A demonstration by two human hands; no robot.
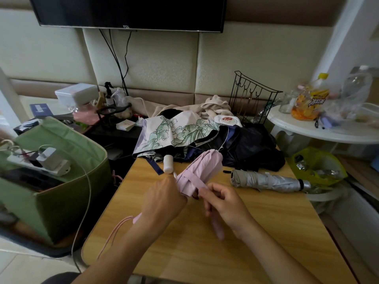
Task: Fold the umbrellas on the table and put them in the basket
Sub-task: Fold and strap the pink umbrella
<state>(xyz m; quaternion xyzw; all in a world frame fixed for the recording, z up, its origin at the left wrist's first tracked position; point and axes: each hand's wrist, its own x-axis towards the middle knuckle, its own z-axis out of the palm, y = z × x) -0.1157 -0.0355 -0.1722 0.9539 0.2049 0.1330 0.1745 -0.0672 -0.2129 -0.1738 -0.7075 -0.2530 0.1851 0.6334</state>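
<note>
Over the near part of a wooden table, a person holds a folded pink umbrella with both hands, its canopy end tilted up and away toward the far right. The left hand is wrapped around the lower part of the umbrella, fingers curled about it, and a pink wrist strap hangs down from below that hand toward the table's near left edge. The right hand is curled in beside it, thumb and fingertips pinching the closure tab of the pink canopy at the bundle's lower edge. Just right of the hands lies a silver-grey umbrella, already rolled and lying on its side on the tabletop. Behind the pink one, a floral umbrella in white and green lies unfolded, its white handle pointing toward the person, and beside it to the right a black umbrella sits in a crumpled heap at the far edge of the table. Left of the table stands a green fabric basket, open at the top, with a white power strip and adapters resting across it and a white cable trailing down its side. A television hangs on the padded wall, and a round white side table with bottles stands at the right.
</note>
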